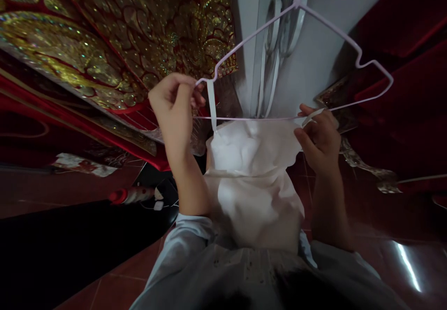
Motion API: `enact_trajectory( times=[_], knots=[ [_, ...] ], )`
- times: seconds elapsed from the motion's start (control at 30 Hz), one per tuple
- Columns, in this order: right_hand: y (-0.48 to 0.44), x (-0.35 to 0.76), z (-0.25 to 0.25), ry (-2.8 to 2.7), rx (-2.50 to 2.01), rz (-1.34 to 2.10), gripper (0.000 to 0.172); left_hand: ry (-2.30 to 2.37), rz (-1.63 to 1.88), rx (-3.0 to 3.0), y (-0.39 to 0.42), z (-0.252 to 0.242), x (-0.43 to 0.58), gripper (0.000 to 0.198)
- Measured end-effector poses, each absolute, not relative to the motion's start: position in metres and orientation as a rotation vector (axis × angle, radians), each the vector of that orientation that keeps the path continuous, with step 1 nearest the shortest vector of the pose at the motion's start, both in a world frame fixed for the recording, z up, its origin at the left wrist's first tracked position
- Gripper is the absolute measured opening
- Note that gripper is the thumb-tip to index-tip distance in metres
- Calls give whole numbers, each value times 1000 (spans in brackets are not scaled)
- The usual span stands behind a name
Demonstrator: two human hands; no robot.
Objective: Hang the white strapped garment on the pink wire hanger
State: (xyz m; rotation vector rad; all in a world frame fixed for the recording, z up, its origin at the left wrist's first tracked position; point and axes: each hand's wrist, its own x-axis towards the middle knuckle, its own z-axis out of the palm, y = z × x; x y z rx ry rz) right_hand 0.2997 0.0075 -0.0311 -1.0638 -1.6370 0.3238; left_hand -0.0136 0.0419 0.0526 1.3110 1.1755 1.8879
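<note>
A thin pale-lilac clothes hanger [256, 30] is held up in front of me, its hook at the top edge of the view. My left hand [176, 103] is closed round the hanger's left end. Just beside those fingers, a white strap [212, 103] loops over the hanger's left arm. From that strap a white strappy garment [256, 175] hangs below the bottom bar, towards my body. My right hand [319, 138] pinches the garment's other strap [312, 116] at the right part of the bottom bar. The hanger's right notch has no strap on it.
Red and gold sequined clothes [139, 30] hang at the left, with dark red fabric [412, 77] at the right. Behind the hanger is white metal scrollwork [275, 44]. A red-capped bottle [131, 195] and a white charger [159, 205] lie at lower left, by a black surface [87, 249].
</note>
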Motion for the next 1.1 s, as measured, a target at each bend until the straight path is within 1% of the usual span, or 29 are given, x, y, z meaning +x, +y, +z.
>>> enact_trajectory(
  times=[0.1, 0.13, 0.2, 0.27, 0.4, 0.5, 0.6, 0.77, 0.9, 1.0, 1.03, 1.1],
  knots=[
    [7, 294, -31, -1653, -1026, 328, 39, 1041, 2021, 914, 32, 21, -5, 23],
    [6, 292, -29, -1650, -1010, 330, 37, 997, 2027, 844, 28, 10, 0, 25],
    [5, 290, -26, -1616, -978, 332, 36, 979, 1989, 833, 21, -8, 9, 35],
    [5, 292, -22, -1537, -953, 315, 36, 964, 1977, 879, 16, -17, 17, 38],
    [10, 313, -15, -1361, -971, 181, 32, 826, 2001, 941, 14, -16, 22, 27],
    [19, 332, -12, -1291, -1005, 145, 27, 831, 1952, 978, 12, -11, 20, 26],
    [29, 347, -11, -1058, -1009, 113, 23, 838, 1898, 975, 10, -10, 20, 27],
    [38, 359, -5, -819, -1095, 155, 31, 845, 1896, 1002, 9, -9, 20, 34],
    [35, 368, 6, -819, -1255, 196, 50, 892, 1891, 1007, 9, -5, 17, 37],
    [35, 378, 15, -831, -1323, 148, 60, 876, 1913, 988, 9, -1, 13, 31],
    [36, 382, 18, -851, -1331, 137, 61, 870, 1921, 985, 10, 0, 12, 29],
    [39, 386, 25, -906, -1328, 138, 58, 874, 1928, 982, 12, 1, 8, 29]
  ],
)
